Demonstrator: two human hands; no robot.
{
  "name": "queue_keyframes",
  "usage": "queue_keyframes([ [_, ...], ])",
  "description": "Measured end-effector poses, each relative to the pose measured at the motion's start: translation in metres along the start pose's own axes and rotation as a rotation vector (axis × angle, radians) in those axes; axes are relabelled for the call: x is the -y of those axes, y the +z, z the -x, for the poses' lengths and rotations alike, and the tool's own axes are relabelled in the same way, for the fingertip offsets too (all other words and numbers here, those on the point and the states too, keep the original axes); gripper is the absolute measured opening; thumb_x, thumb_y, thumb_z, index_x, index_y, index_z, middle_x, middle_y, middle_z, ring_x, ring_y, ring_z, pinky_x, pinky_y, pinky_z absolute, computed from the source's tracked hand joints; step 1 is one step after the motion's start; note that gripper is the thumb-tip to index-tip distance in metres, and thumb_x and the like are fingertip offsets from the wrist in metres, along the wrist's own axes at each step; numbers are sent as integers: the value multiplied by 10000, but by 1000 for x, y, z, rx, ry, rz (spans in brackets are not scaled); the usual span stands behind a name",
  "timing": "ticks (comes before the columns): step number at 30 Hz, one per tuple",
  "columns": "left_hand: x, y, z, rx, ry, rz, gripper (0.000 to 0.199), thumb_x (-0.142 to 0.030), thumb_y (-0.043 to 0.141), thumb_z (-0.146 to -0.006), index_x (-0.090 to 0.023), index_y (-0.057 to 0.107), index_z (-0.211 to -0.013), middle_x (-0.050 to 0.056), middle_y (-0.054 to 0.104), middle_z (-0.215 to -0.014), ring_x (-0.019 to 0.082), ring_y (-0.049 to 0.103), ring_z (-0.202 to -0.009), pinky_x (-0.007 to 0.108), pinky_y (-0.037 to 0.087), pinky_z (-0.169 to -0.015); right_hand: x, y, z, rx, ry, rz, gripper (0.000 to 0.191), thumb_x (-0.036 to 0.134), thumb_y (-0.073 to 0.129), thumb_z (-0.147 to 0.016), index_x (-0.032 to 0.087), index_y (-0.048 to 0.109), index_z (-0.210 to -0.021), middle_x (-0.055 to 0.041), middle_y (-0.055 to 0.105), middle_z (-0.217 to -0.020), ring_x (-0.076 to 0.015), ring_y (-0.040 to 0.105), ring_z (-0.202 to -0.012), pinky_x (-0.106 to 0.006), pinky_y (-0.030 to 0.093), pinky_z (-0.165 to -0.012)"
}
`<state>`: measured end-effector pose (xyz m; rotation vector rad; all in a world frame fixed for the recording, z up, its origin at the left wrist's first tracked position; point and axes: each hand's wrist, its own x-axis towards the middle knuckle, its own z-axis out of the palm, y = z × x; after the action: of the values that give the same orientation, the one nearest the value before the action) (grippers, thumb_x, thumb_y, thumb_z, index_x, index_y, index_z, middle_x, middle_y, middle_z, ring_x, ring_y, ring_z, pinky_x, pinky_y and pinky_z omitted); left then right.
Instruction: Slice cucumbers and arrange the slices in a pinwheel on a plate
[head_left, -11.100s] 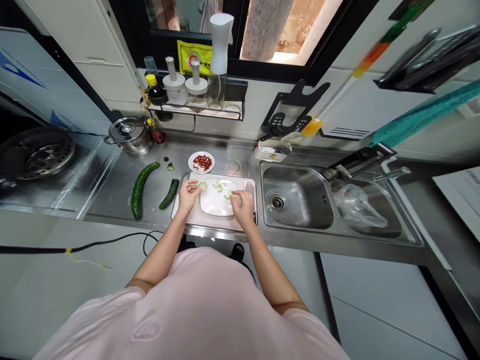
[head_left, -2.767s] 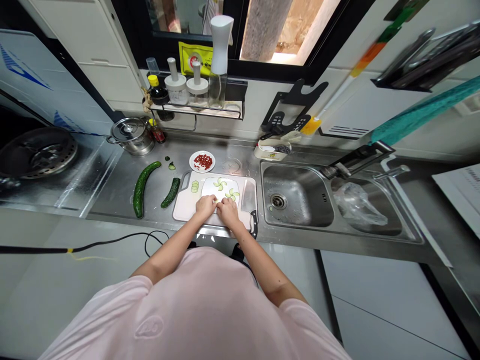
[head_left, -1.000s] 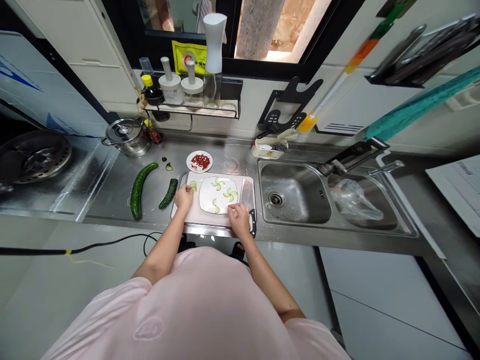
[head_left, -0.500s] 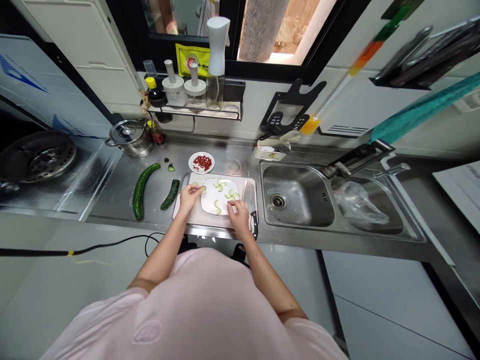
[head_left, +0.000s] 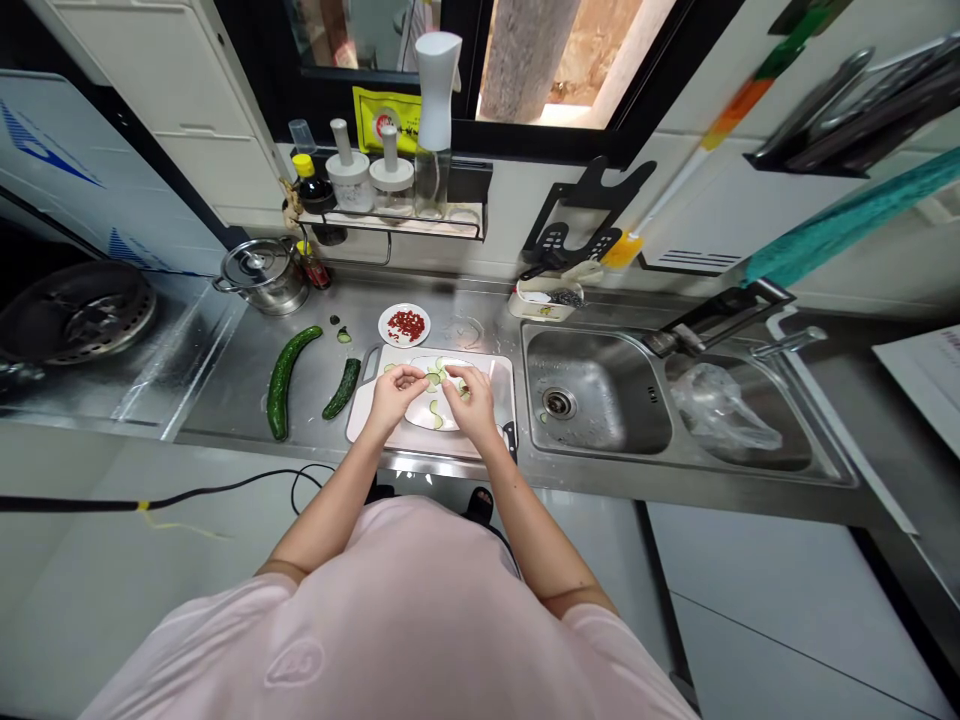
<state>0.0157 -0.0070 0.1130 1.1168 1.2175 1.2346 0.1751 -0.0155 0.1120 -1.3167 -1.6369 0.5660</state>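
My left hand pinches a thin cucumber slice over a white plate. Close beside it, my right hand has its thumb and fingertips drawn together near the slice; what they hold, if anything, is too small to make out. Under both hands, curved cucumber slices lie on the plate, partly covered by my fingers. The plate rests on a pale cutting board. A knife with a black handle lies at the board's right edge, partly behind my right hand.
Left of the board lie a cut cucumber and a whole cucumber. Behind stands a small plate of chopped red pieces. A lidded pot is at back left. The double sink lies to the right.
My left hand has moved right from the board's left side, bringing a cucumber slice over the plate. My right hand has risen slightly toward it.
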Motion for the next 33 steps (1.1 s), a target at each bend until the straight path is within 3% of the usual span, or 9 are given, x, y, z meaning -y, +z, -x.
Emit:
queue_keyframes([
  [7, -5, 7, 4, 61, -1, -51, 248, -340, 737, -653, -152, 657, -794, 35, 639, -770, 123, 561, -682, 248, 437, -664, 7, 3, -6, 107, -31, -8, 160, 312, 504, -880, 227, 640, -873, -50, 623, -946, -208, 527, -968, -361, 402, -865],
  [14, -3, 7, 5, 6, -9, -68, 275, -393, 723, -669, -163, 649, -802, 33, 637, -771, 125, 558, -690, 239, 421, -652, 4, 3, -7, 93, -18, -12, 142, 293, 502, -873, 219, 613, -823, -47, 621, -918, -204, 526, -953, -350, 399, -846],
  [19, 0, 9, 9, 101, -201, -34, 433, -577, 569, -756, -155, 613, -664, 34, 598, -603, 105, 493, -536, 236, 351, -526, 6, 1, -9, 51, -35, -27, 166, 301, 484, -885, 217, 600, -802, -45, 617, -901, -195, 528, -921, -335, 398, -823],
  [23, 3, 11, 12, 215, -392, 35, 572, -683, 456, -766, -143, 646, -750, 64, 622, -637, 85, 466, -492, 216, 239, -437, 7, 2, -10, 58, -63, -44, 167, 305, 484, -886, 215, 595, -798, -42, 618, -899, -192, 530, -921, -337, 393, -827],
  [33, 0, 7, 6, 135, -353, 130, 401, -545, 660, -679, -159, 613, -776, 27, 593, -724, 44, 453, -499, 175, 139, -392, 8, 0, -8, 125, -103, -67, 151, 301, 499, -877, 225, 610, -809, -41, 626, -900, -197, 538, -952, -349, 393, -839],
])
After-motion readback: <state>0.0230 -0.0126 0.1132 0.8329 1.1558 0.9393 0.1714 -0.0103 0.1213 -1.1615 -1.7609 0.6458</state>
